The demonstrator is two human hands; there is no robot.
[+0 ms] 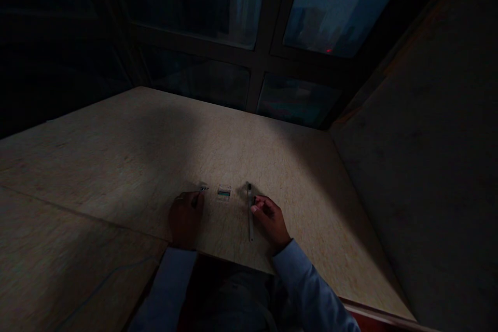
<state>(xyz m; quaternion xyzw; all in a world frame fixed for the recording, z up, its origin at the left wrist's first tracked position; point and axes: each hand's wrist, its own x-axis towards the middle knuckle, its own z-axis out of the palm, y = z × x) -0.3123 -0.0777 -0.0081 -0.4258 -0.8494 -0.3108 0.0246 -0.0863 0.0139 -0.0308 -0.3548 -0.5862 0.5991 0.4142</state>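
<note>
My left hand [185, 216] rests on the pale wooden table [116, 155] with its fingers curled, pinching a small shiny metal piece [203, 188] at the fingertips. My right hand [269, 216] lies to the right, fingers curled around a tiny dark object [254, 200] that I cannot make out. Just left of that hand a long thin metal tool [249, 212] lies flat on the table, pointing away from me. Between the hands sits a small clear box [224, 192] with something greenish inside. Both arms wear light blue sleeves.
The scene is very dim. A wooden side panel [420, 166] rises along the table's right side. Dark window panes [249, 21] stand behind the far edge. The table's near edge [233, 262] cuts in close to my body.
</note>
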